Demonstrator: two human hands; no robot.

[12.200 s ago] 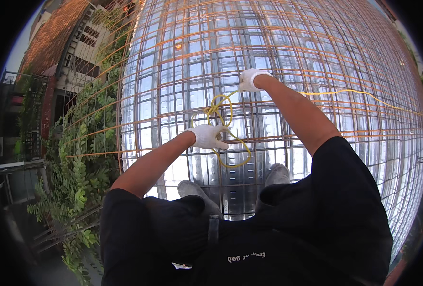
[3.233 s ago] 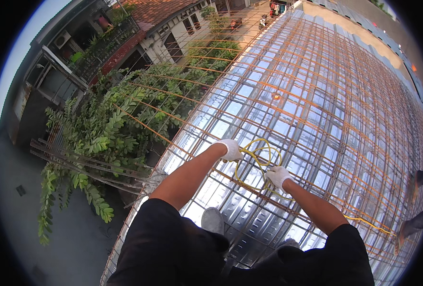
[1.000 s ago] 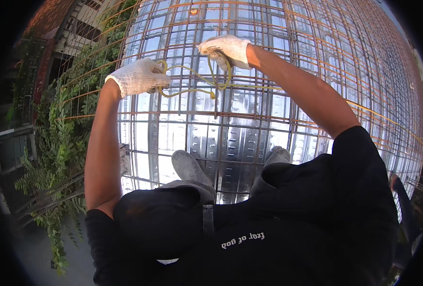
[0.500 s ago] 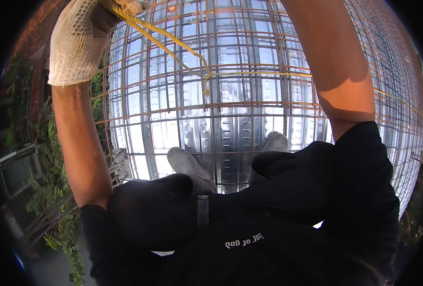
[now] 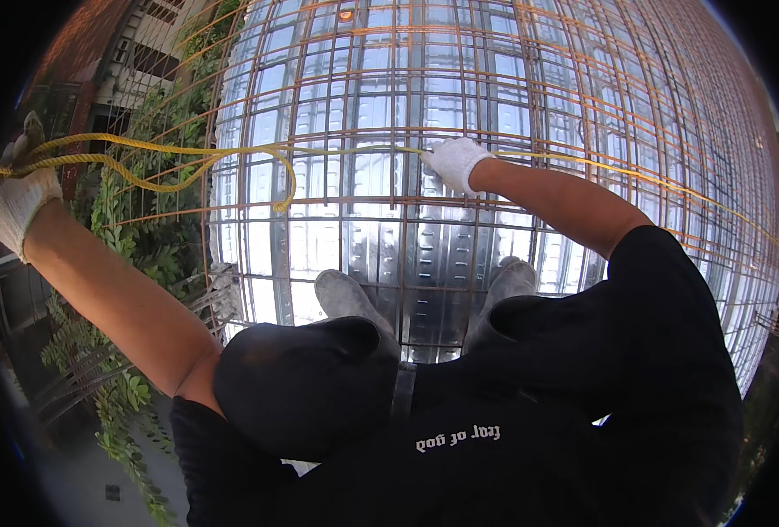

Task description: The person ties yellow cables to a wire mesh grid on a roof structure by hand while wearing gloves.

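In the head view, a yellow rope (image 5: 97, 138) is stretched across a rusty rebar grid (image 5: 345, 201) laid over ribbed metal decking (image 5: 486, 241). Its looped end is clasped in the gloved left grip (image 5: 22, 184) at far left, and its thinner run is held by the gloved right grip (image 5: 458, 163) near the centre.

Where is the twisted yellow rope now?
The rope crosses the head view from the gloved left hand, far left, past the gloved right hand, over rusty rebar.
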